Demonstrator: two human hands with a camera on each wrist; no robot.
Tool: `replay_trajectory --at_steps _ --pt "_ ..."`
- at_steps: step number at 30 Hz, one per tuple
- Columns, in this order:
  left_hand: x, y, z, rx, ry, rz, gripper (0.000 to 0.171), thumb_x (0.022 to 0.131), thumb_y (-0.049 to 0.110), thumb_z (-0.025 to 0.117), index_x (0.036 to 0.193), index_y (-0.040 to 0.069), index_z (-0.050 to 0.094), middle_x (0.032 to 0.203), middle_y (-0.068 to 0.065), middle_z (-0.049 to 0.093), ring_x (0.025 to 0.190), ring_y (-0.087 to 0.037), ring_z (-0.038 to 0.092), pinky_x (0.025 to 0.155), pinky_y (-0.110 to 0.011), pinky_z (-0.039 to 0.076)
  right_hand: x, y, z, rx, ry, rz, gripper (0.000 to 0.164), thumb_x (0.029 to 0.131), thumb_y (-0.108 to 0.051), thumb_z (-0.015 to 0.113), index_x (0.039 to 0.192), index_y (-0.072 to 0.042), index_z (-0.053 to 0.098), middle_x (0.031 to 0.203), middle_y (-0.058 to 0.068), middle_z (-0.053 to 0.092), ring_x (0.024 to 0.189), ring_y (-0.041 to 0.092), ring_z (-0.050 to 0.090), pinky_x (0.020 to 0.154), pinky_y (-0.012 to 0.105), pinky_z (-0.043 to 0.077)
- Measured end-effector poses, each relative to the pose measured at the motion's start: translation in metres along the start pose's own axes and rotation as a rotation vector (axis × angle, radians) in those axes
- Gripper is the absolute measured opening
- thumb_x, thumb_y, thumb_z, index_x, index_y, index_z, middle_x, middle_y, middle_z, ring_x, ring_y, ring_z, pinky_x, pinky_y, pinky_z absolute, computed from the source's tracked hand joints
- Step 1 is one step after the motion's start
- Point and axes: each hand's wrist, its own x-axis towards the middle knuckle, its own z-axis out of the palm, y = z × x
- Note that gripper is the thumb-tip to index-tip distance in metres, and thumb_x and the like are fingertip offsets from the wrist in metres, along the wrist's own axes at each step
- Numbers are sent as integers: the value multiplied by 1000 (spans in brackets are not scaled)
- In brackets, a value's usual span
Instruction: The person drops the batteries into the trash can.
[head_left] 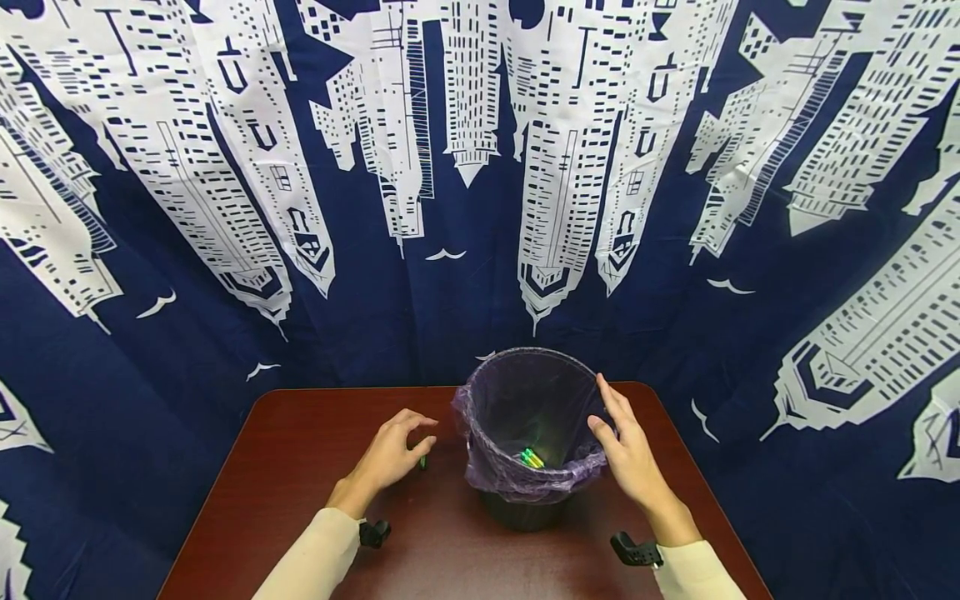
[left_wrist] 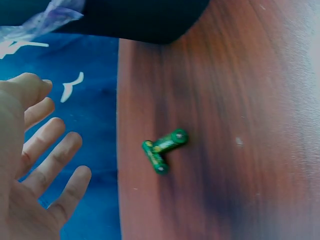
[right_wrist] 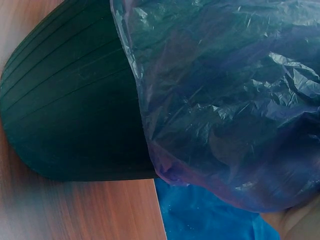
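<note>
A dark bin lined with a translucent purple bag stands on the table. Inside it lie green batteries, too small to count surely. My left hand hovers left of the bin, fingers loosely spread and holding nothing. Two green batteries lie touching on the tabletop by that hand; in the head view it mostly hides them. At the bin's right rim is my right hand, fingers fairly straight, thumb toward the opening. The right wrist view shows the bag draped over the bin's ribbed side.
The reddish-brown wooden table has its far edge close to a blue curtain printed with white buildings and birds. Each wrist wears a small black camera.
</note>
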Motion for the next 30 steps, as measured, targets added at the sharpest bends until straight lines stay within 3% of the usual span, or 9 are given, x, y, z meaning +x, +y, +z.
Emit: replay_trajectory --at_steps 8,11,13,15,16,19,22,26,30 --pt "-9 -16 13 8 -45 -66 36 106 19 88 141 12 81 138 -10 78 123 -36 77 107 -53 64 1 -1 0 -10 -5 13 70 118 -16 60 183 -7 35 183 28 40 170 54 39 127 6 20" --pt "-12 -20 15 15 -57 -67 36 105 17 88 140 11 82 136 -13 78 118 -33 77 103 -49 65 1 -1 0 -14 -7 14 71 117 -16 60 183 -6 35 183 29 40 170 55 38 144 40 29" --pt "-13 -23 17 18 -62 -60 35 104 15 88 138 11 82 134 -15 78 115 -32 77 102 -47 66 2 -1 0 -14 -7 12 71 117 -15 60 183 -6 35 183 30 40 170 56 38 142 70 30" --pt "-15 -25 19 26 -64 -53 34 103 14 89 136 11 82 133 -15 79 114 -31 77 101 -47 66 2 -1 0 -9 -7 7 71 116 -14 60 182 -5 35 182 31 40 169 57 38 132 88 29" --pt "-16 -26 20 33 -64 -50 34 103 14 89 136 11 83 133 -14 79 114 -30 77 101 -47 66 2 -1 0 -6 -7 9 71 117 -15 60 182 -5 35 183 30 39 170 57 37 135 83 29" --pt "-18 -29 23 46 -77 -54 34 103 15 89 136 11 83 134 -10 79 116 -30 78 101 -48 67 1 -1 0 -4 -8 14 71 117 -15 60 183 -7 35 183 29 39 171 55 37 145 49 30" --pt "-20 -30 26 53 -94 -66 36 103 15 89 137 9 83 134 -7 78 116 -30 79 101 -47 67 1 -1 0 -2 -8 17 71 118 -15 60 183 -9 35 184 28 39 172 53 37 131 10 22" --pt "-23 -28 26 52 -108 -59 36 102 14 90 136 6 82 133 -8 78 115 -32 79 99 -46 67 1 -1 0 -1 -5 8 70 117 -15 60 183 -8 36 183 29 40 171 54 38 121 -1 18" --pt "-24 -29 27 61 -114 -38 34 102 14 90 135 7 83 133 -7 78 113 -30 79 97 -44 67 0 -2 0 -5 -5 14 70 117 -16 60 183 -7 36 183 28 40 170 54 39 120 -1 19"
